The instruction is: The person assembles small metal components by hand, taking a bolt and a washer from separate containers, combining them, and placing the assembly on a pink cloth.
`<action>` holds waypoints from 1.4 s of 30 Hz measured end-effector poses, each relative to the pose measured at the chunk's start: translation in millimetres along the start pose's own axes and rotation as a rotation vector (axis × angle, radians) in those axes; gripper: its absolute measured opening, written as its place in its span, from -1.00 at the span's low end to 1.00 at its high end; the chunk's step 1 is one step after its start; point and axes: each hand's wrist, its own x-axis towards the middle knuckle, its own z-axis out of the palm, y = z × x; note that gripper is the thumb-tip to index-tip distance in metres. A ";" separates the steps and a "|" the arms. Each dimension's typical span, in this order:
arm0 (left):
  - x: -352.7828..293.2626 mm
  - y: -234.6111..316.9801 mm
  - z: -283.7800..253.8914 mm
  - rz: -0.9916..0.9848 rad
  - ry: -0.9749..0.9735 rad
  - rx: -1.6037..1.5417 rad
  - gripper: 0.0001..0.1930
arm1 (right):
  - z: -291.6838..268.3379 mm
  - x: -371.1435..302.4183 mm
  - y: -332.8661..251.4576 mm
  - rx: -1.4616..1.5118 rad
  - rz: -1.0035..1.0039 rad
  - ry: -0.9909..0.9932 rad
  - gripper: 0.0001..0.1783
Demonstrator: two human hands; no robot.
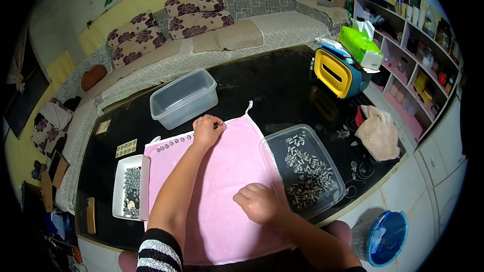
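A pink cloth (229,158) with white edging lies flat on the black table in front of me. My left hand (205,131) rests at its far edge, fingertips pinched together over something too small to make out. Several small silvery pieces (171,144) form a row along that edge, left of the hand. Over the cloth's right half, my right hand (259,204) is curled with thumb and fingers together; whatever it may hold is hidden. A clear shallow tray (275,147) at the right contains a heap of small metal parts (308,171). Small silvery pieces (132,184) also fill a white box (118,189) at the left.
Beyond the cloth stands a clear plastic bin (184,102). A yellow-and-teal box (337,73) carries a green tissue pack (360,48) at the far right. Nearer are a beige towel (378,133) and, on the floor, a blue-lined bucket (388,239). A phone-like slab (91,215) lies at left.
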 end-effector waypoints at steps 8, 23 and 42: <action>-62.8 -3.2 -88.8 0.010 -0.015 -0.263 -0.76 | -5.9 5.2 -12.8 0.055 0.022 -0.013 -0.98; -279.1 -111.1 -222.2 -0.748 -0.069 -0.108 -0.64 | 28.0 24.0 -40.3 0.028 -0.130 -0.027 -0.98; -255.6 -109.5 -192.6 -0.650 -0.045 0.095 -0.88 | 37.9 31.7 -46.3 0.104 -0.104 -0.008 -0.89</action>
